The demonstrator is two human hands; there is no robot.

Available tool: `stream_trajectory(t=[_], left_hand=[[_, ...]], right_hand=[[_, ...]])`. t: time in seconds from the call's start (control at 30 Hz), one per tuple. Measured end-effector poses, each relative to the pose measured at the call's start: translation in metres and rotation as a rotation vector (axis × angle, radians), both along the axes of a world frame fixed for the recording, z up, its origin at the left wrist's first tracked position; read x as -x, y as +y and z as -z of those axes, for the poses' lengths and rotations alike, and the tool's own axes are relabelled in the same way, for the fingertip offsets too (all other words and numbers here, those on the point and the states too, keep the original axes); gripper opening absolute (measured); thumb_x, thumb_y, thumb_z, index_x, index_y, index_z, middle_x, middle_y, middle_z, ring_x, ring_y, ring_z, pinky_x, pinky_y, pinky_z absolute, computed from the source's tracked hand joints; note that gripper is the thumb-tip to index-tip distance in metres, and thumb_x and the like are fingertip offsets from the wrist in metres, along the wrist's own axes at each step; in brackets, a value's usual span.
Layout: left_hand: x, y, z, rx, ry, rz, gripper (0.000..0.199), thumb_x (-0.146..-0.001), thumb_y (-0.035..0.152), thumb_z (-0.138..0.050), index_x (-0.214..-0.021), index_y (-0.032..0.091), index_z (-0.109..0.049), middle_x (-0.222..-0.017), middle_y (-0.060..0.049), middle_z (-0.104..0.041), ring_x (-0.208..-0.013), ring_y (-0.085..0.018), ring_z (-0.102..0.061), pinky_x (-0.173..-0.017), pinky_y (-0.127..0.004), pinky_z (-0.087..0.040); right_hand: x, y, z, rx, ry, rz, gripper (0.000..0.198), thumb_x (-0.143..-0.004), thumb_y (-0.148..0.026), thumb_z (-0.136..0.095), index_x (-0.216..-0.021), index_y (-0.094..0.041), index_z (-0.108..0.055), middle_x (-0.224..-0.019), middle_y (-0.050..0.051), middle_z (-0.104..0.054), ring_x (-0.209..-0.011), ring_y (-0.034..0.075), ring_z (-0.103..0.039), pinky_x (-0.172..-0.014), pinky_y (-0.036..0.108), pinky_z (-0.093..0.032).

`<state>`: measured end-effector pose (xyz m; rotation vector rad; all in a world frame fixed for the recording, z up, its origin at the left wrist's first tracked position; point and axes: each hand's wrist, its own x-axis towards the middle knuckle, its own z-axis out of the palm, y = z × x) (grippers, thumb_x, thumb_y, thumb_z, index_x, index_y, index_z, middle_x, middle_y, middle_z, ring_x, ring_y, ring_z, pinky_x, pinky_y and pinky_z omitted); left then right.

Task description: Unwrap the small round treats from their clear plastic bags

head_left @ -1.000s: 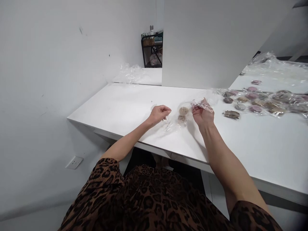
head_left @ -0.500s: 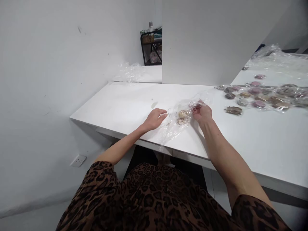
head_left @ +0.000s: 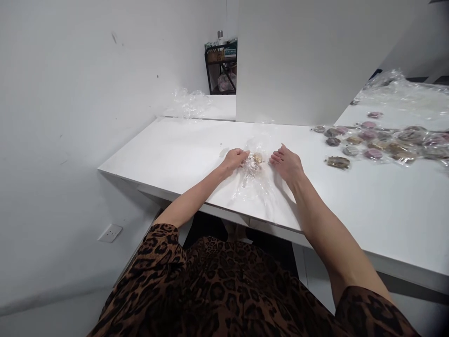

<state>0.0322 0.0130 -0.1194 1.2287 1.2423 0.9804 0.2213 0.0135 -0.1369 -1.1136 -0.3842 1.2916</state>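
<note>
Clear plastic film lies on the white table before me, gathered around a small yellowish, patterned item. More of its contents may be hidden in the folds. At the left side of the bundle, my left hand is closed, its thumb and fingers gripping the film beside the item. Just right of the bundle hovers my right hand, fingers outstretched and holding nothing, with a small gap to the film.
Several wrapped pink, brown and grey roundish pieces lie to the right. Nearest of these is a brownish wrapped piece. Crumpled clear film sits at the back left. An upright white panel stands behind the table.
The film has been drawn in and bunched around the item, shifting slightly left. My left hand has moved right and taken hold of it. My right hand has let go and opened.
</note>
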Motion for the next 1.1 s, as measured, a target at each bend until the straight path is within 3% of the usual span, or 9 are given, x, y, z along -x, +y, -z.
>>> stream_trajectory(t=[0.13, 0.3, 0.4, 0.6, 0.73, 0.8, 0.9, 1.0, 1.1], left_hand=[[0.015, 0.002, 0.002, 0.138, -0.245, -0.061, 0.032, -0.097, 0.025, -0.067, -0.071, 0.018, -0.051, -0.067, 0.001, -0.055, -0.057, -0.009, -0.052, -0.059, -0.023, -0.042], [0.017, -0.001, 0.006, 0.236, -0.458, -0.064, 0.025, -0.102, 0.022, -0.058, -0.078, 0.016, -0.054, -0.069, 0.001, -0.059, -0.056, -0.01, -0.057, -0.061, -0.025, -0.048], [0.019, -0.007, -0.001, 0.257, -0.518, -0.004, 0.021, -0.103, 0.02, -0.055, -0.083, 0.014, -0.059, -0.082, -0.005, -0.069, -0.067, -0.014, -0.066, -0.076, -0.031, -0.056], [0.039, -0.008, -0.016, 0.354, -0.601, -0.048, 0.042, -0.108, 0.033, -0.043, -0.07, 0.016, -0.05, -0.098, -0.013, -0.073, -0.098, -0.025, -0.074, -0.1, -0.047, -0.055], [0.053, -0.006, -0.013, 0.37, -0.547, -0.103, 0.043, -0.094, 0.052, -0.069, -0.074, 0.019, -0.05, -0.104, -0.017, -0.072, -0.115, -0.033, -0.07, -0.103, -0.052, -0.055], [0.056, -0.007, -0.011, 0.35, -0.476, -0.094, 0.034, -0.084, 0.032, -0.083, -0.081, 0.018, -0.053, -0.101, -0.016, -0.072, -0.113, -0.033, -0.071, -0.103, -0.052, -0.055], [0.057, -0.011, -0.013, 0.326, -0.434, -0.069, 0.031, -0.081, -0.002, -0.074, -0.083, 0.017, -0.049, -0.102, -0.015, -0.073, -0.104, -0.028, -0.075, -0.101, -0.05, -0.058], [0.054, -0.012, -0.023, 0.327, -0.475, -0.036, 0.027, -0.086, -0.009, -0.057, -0.089, 0.016, -0.049, -0.113, -0.017, -0.073, -0.107, -0.027, -0.075, -0.101, -0.049, -0.059], [0.052, -0.011, -0.034, 0.333, -0.505, 0.015, 0.022, -0.091, -0.005, -0.053, -0.102, 0.015, -0.056, -0.129, -0.019, -0.07, -0.118, -0.027, -0.072, -0.105, -0.046, -0.059]], right_hand=[[0.019, -0.015, 0.003, -0.099, -0.209, -0.244, 0.029, -0.081, -0.038, -0.081, -0.095, -0.017, -0.065, -0.093, 0.004, -0.065, -0.073, 0.01, -0.059, -0.055, 0.018, -0.052], [0.028, -0.033, 0.006, -0.212, -0.549, -0.489, 0.094, -0.063, -0.055, -0.092, -0.143, -0.027, -0.051, -0.144, 0.014, -0.055, -0.11, 0.022, -0.063, -0.081, 0.031, -0.06], [0.027, -0.035, 0.007, -0.261, -0.645, -0.608, 0.114, -0.058, -0.052, -0.095, -0.153, -0.026, -0.037, -0.15, 0.018, -0.05, -0.118, 0.029, -0.062, -0.098, 0.045, -0.057], [0.023, -0.028, 0.014, -0.261, -0.423, -0.577, 0.065, -0.063, -0.029, -0.084, -0.122, -0.025, -0.059, -0.103, 0.003, -0.07, -0.092, 0.019, -0.066, -0.086, 0.037, -0.058], [0.022, -0.024, 0.013, -0.172, -0.287, -0.47, 0.049, -0.059, -0.007, -0.068, -0.105, -0.022, -0.063, -0.097, 0.002, -0.07, -0.086, 0.016, -0.066, -0.073, 0.028, -0.059], [0.022, -0.022, 0.012, -0.142, -0.201, -0.431, 0.047, -0.055, -0.003, -0.062, -0.099, -0.02, -0.062, -0.094, 0.003, -0.07, -0.082, 0.015, -0.066, -0.068, 0.027, -0.06], [0.02, -0.021, 0.01, -0.112, -0.117, -0.429, 0.041, -0.055, -0.006, -0.064, -0.093, -0.02, -0.058, -0.087, 0.002, -0.067, -0.073, 0.016, -0.063, -0.066, 0.034, -0.062], [0.02, -0.02, 0.011, -0.089, -0.079, -0.437, 0.033, -0.065, -0.021, -0.073, -0.093, -0.022, -0.055, -0.084, 0.002, -0.066, -0.071, 0.017, -0.064, -0.07, 0.04, -0.064], [0.021, -0.019, 0.013, -0.112, -0.171, -0.346, 0.044, -0.064, -0.031, -0.082, -0.098, -0.024, -0.055, -0.088, 0.001, -0.066, -0.078, 0.017, -0.065, -0.072, 0.035, -0.061]])
